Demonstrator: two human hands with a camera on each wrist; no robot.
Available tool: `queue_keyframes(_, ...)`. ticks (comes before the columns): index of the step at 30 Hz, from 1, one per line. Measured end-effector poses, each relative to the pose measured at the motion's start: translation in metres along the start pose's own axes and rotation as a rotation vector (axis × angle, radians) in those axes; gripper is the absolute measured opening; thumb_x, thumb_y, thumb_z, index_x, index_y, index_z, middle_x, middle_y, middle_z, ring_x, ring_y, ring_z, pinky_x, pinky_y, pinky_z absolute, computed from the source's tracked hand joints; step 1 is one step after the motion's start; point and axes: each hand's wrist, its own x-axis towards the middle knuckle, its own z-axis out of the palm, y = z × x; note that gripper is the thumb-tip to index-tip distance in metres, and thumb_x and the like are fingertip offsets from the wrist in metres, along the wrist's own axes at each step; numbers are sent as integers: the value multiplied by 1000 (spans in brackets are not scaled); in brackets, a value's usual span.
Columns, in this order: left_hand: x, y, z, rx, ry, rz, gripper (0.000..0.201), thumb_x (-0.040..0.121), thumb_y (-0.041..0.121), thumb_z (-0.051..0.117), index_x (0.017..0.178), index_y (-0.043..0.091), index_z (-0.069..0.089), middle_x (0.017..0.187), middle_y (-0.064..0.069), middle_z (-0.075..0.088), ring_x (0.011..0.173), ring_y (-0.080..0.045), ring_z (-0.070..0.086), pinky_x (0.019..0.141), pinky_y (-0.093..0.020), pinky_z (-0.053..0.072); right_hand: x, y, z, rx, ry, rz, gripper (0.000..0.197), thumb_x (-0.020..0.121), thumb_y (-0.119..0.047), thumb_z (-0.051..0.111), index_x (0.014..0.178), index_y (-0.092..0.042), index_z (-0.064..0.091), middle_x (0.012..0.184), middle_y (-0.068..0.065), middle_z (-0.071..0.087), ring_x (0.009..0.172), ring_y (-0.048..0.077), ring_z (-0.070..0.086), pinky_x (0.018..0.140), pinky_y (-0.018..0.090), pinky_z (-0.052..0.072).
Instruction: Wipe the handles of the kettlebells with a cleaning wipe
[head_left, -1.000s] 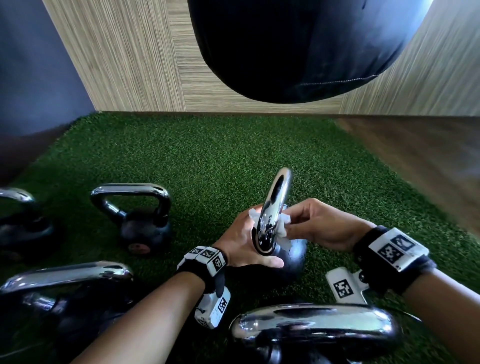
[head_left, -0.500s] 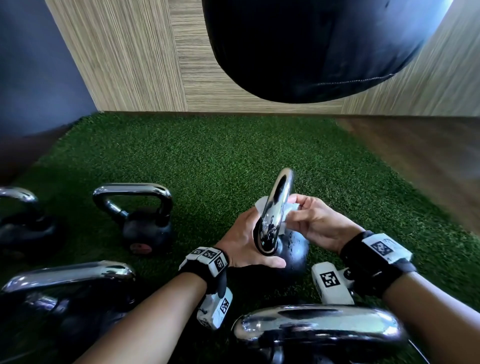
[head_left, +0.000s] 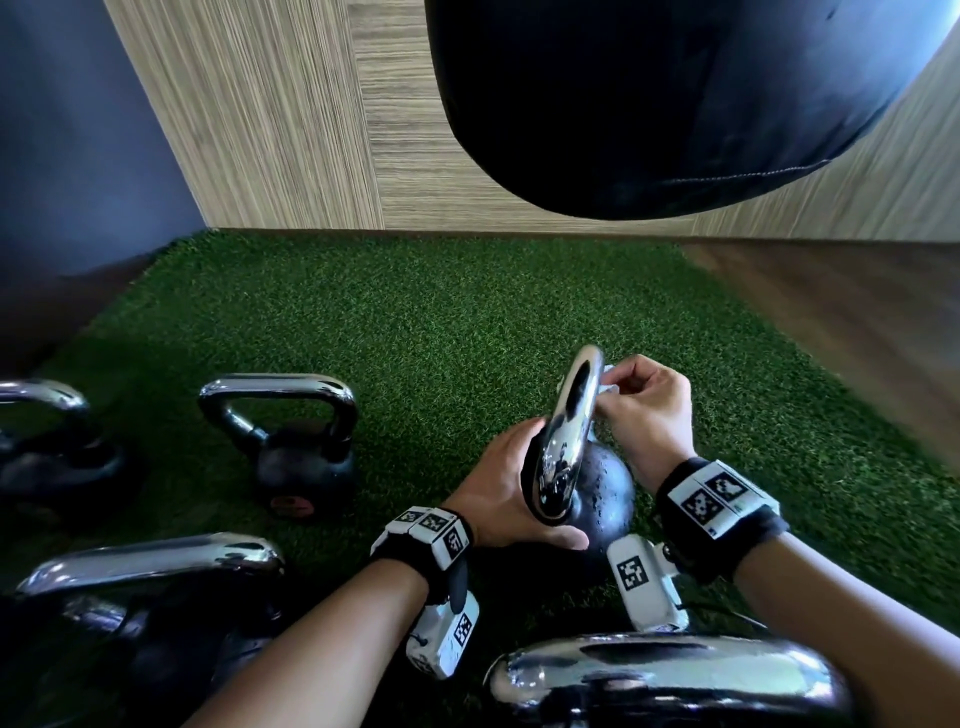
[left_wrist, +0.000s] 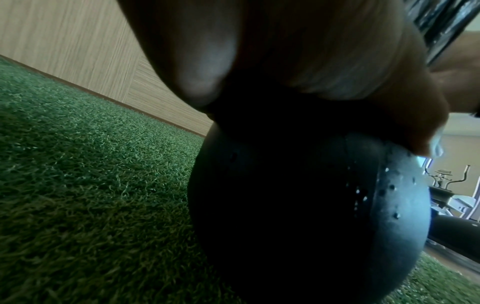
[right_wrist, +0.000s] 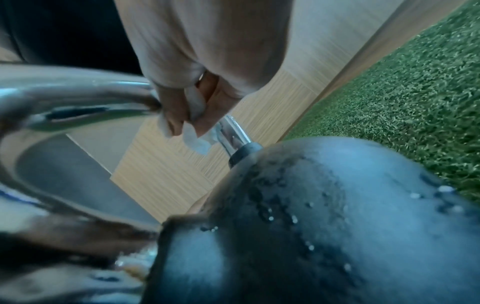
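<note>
A black kettlebell with a chrome handle stands on the green turf, handle edge-on to me. My left hand grips the near foot of the handle, thumb across the ball. My right hand pinches a white cleaning wipe against the far upper side of the handle. In the right wrist view the fingers press the wipe round the handle's far leg. Water drops dot the ball. In the left wrist view the ball fills the frame under my palm.
Other chrome-handled kettlebells stand around: one at mid left, one at the far left edge, one at near left, one right under me. A dark punching bag hangs overhead. Wood walls bound the turf; wood floor lies to the right.
My right hand has slid the wipe upward along the handle, from its lower part toward the top. The left hand keeps its hold on the handle's base.
</note>
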Motion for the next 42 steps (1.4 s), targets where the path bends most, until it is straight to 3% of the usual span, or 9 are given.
queue_keyframes(5, 0, 2, 0, 42, 19, 16, 134, 43, 64, 95, 153, 25, 31, 154, 8, 38, 142, -10, 37, 122, -40, 33, 7, -4, 7, -144, 77, 94, 10, 82, 0, 70, 83, -11, 70, 73, 3, 69, 43, 2, 49, 40, 18, 43)
queue_keyframes(10, -1, -3, 1, 6, -4, -10, 137, 39, 74, 92, 153, 32, 28, 154, 13, 37, 142, -9, 39, 120, -41, 37, 19, -9, 9, -314, 78, 97, 10, 74, -2, 67, 71, -10, 69, 70, 6, 71, 59, 14, 59, 60, 35, 60)
queue_keyframes(21, -7, 12, -7, 62, -34, 18, 128, 48, 66, 92, 153, 40, 23, 154, 15, 32, 143, -6, 31, 123, -45, 30, 16, -13, 6, -449, -131, 262, 24, 82, -3, 71, 63, -11, 59, 55, 3, 65, 32, -2, 56, 35, 12, 43)
queue_keyframes(25, -8, 18, -10, 130, -108, -50, 132, 50, 67, 91, 155, 39, 16, 158, 17, 25, 145, -7, 26, 125, -45, 27, 19, -17, -10, -376, -304, 326, 21, 85, 3, 70, 104, 5, 62, 91, 17, 68, 59, 19, 62, 52, 29, 56)
queue_keyframes(28, -7, 36, -35, 103, -295, -116, 122, 68, 31, 94, 160, 30, 14, 161, 8, 28, 137, -7, 36, 120, -33, 31, 27, -26, -19, -339, -266, 209, 26, 97, -1, 59, 121, 7, 59, 111, 22, 63, 67, 19, 58, 54, 30, 54)
queue_keyframes(31, -1, 67, -75, 2, -376, -223, 76, 95, 2, 62, 158, 25, 28, 158, 2, 41, 107, -12, 55, 84, -21, 46, 34, -51, -27, -540, -152, -66, 27, 97, -7, 59, 121, -7, 70, 127, 11, 67, 84, 19, 65, 58, 24, 54)
queue_keyframes(34, -8, 109, -94, -60, -102, -198, 41, 105, 38, 51, 144, 27, 50, 143, 2, 59, 112, -14, 61, 95, -35, 50, 32, -80, -29, -745, -373, -291, 38, 94, 0, 57, 125, -17, 71, 125, 2, 64, 80, 8, 62, 51, 7, 44)
queue_keyframes(37, -23, 141, -85, 205, -138, -130, 74, 85, 75, 58, 142, 28, 48, 128, 3, 63, 109, -18, 63, 86, -34, 49, 29, -95, -20, -1033, -673, -439, 37, 90, -12, 68, 128, -14, 69, 132, 6, 65, 113, 17, 62, 98, 23, 47)
queue_keyframes(42, -23, 142, -54, 585, 8, -110, 64, 81, 28, 79, 131, 16, 41, 85, 5, 61, 64, -13, 59, 54, -27, 44, 38, -81, -15, -1101, -688, -596, 32, 88, -9, 70, 119, -18, 72, 118, 3, 72, 110, 17, 64, 100, 33, 53)
